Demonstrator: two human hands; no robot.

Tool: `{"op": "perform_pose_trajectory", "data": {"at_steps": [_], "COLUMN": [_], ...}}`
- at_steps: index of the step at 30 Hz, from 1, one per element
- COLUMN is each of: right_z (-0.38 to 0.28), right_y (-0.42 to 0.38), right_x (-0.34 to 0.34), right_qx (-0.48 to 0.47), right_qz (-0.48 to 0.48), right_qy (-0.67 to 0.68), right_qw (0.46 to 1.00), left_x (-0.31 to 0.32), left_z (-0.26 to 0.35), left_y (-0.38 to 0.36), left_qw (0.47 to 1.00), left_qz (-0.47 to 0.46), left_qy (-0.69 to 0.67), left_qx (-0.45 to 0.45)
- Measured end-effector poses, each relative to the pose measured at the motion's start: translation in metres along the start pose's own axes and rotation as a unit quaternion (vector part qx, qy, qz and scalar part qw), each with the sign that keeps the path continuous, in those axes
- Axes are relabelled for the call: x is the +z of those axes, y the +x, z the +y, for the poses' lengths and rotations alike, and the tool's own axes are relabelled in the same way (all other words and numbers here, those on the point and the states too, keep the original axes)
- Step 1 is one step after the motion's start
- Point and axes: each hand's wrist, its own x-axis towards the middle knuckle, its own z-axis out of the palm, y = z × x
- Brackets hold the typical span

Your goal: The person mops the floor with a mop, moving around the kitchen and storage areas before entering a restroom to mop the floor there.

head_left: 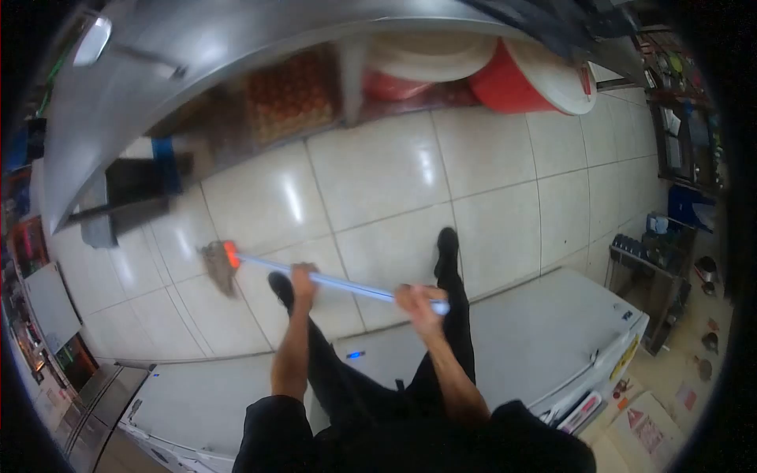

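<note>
A mop with a pale blue handle (347, 285) slants across the view in front of my legs. My left hand (303, 282) is wrapped round the handle nearer the mop head. Around the handle's top end, at the right, my right hand (420, 306) is closed. The grey-brown mop head (219, 266), with an orange-red connector (230, 254), rests on the tiled floor (386, 169) at the left.
A steel counter (197, 47) runs along the top, with a crate of round items (289, 94) and red tubs with white lids (512, 75) beneath. White chest freezers (544, 331) stand behind my legs. A dark rack (646, 272) is at the right.
</note>
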Motion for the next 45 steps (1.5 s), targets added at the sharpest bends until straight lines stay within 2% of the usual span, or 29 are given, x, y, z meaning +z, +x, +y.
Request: {"op": "perform_pose_trajectory", "data": {"at_steps": [1, 2, 3, 4, 5, 6, 10, 11, 13, 15, 19, 20, 22, 25, 27, 29, 30, 32, 33, 34, 35, 36, 37, 38, 39, 41, 43, 44, 45], "right_z": [-0.027, -0.083, -0.14, -0.201, -0.259, -0.305, -0.416, -0.425, -0.428, -0.433, -0.443, -0.449, -0.461, -0.464, -0.45, -0.405, -0.37, -0.271, -0.213, -0.145, -0.082, -0.031, 0.022, 0.049, 0.077, 0.063, 0.06, 0.052, 0.039], "right_y": [0.008, 0.002, -0.003, -0.017, -0.034, -0.065, -0.15, -0.156, -0.152, -0.142, -0.112, -0.113, -0.131, -0.163, -0.152, -0.113, -0.085, -0.032, -0.009, 0.009, 0.014, 0.013, 0.01, -0.008, -0.022, -0.034, -0.053, -0.046, -0.038], "right_x": [-0.06, -0.114, -0.169, -0.207, -0.252, -0.308, -0.376, -0.385, -0.39, -0.415, -0.445, -0.453, -0.466, -0.471, -0.447, -0.405, -0.377, -0.304, -0.257, -0.219, -0.153, -0.091, -0.041, 0.027, 0.068, 0.106, 0.073, 0.042, -0.005], "right_qx": [-0.123, -0.143, -0.158, -0.155, -0.214, -0.226, -0.311, -0.316, -0.359, -0.382, -0.414, -0.42, -0.43, -0.368, -0.287, -0.208, -0.184, -0.11, -0.05, -0.039, -0.034, 0.021, -0.037, 0.07, 0.023, 0.01, 0.062, 0.034, 0.001], "right_qz": [0.008, 0.068, 0.13, 0.326, 0.327, 0.274, 0.421, 0.421, 0.55, 0.55, 0.587, 0.584, 0.578, 0.509, 0.407, 0.384, 0.315, 0.236, 0.216, 0.063, 0.047, 0.0, -0.108, -0.087, -0.127, -0.225, -0.133, -0.084, -0.043], "right_qy": [0.057, 0.027, -0.006, -0.044, -0.109, -0.044, -0.055, -0.056, -0.081, -0.064, -0.039, -0.027, -0.025, -0.038, 0.005, -0.013, 0.004, -0.028, 0.001, 0.069, -0.132, -0.116, -0.228, -0.1, -0.124, -0.136, -0.12, -0.069, -0.016], "right_qw": [0.991, 0.987, 0.979, 0.931, 0.914, 0.934, 0.851, 0.848, 0.75, 0.74, 0.695, 0.694, 0.693, 0.778, 0.867, 0.899, 0.931, 0.965, 0.975, 0.995, 0.99, 0.993, 0.967, 0.989, 0.984, 0.965, 0.982, 0.993, 0.999], "left_x": [0.065, 0.127, 0.183, 0.223, 0.249, 0.309, 0.414, 0.445, 0.497, 0.538, 0.58, 0.581, 0.562, 0.488, 0.455, 0.393, 0.341, 0.268, 0.236, 0.201, 0.139, 0.109, 0.035, -0.033, -0.076, -0.109, -0.103, -0.065, -0.004], "left_z": [0.028, 0.094, 0.171, 0.257, 0.357, 0.415, 0.641, 0.671, 0.713, 0.749, 0.778, 0.777, 0.771, 0.73, 0.654, 0.563, 0.515, 0.368, 0.277, 0.178, 0.094, -0.009, -0.072, -0.096, -0.125, -0.157, -0.074, -0.089, -0.075], "left_y": [0.016, 0.03, 0.047, 0.07, 0.092, 0.09, 0.117, 0.119, 0.126, 0.144, 0.16, 0.15, 0.135, 0.099, 0.072, 0.062, 0.068, 0.058, 0.037, 0.012, -0.009, -0.048, -0.068, -0.082, -0.097, -0.11, -0.085, -0.085, -0.083], "left_qw": [0.995, 0.982, 0.99, 0.995, 0.979, 0.976, 0.893, 0.868, 0.842, 0.776, 0.755, 0.799, 0.837, 0.88, 0.919, 0.961, 0.962, 0.967, 0.988, 0.999, 0.999, 0.992, 0.998, 0.993, 0.989, 0.993, 0.978, 0.992, 0.985], "left_qz": [-0.06, 0.132, 0.099, -0.047, -0.19, -0.167, -0.325, -0.34, -0.341, -0.474, -0.51, -0.457, -0.395, -0.378, -0.309, -0.188, -0.24, -0.255, -0.15, -0.031, -0.033, 0.122, 0.021, 0.013, 0.057, 0.039, 0.074, 0.055, 0.156], "left_qy": [0.078, -0.005, -0.037, -0.06, -0.014, -0.08, -0.164, -0.202, -0.24, -0.114, -0.081, -0.126, -0.179, -0.184, -0.179, -0.163, -0.126, -0.008, 0.019, -0.004, 0.028, 0.014, 0.056, 0.109, 0.111, -0.058, -0.07, 0.094, 0.018], "left_qx": [0.017, 0.133, 0.093, 0.058, 0.074, 0.117, 0.264, 0.302, 0.341, 0.401, 0.404, 0.372, 0.333, 0.222, 0.167, 0.117, 0.03, -0.023, -0.011, 0.019, -0.011, 0.002, -0.002, 0.032, 0.074, -0.095, -0.184, 0.06, 0.069]}}
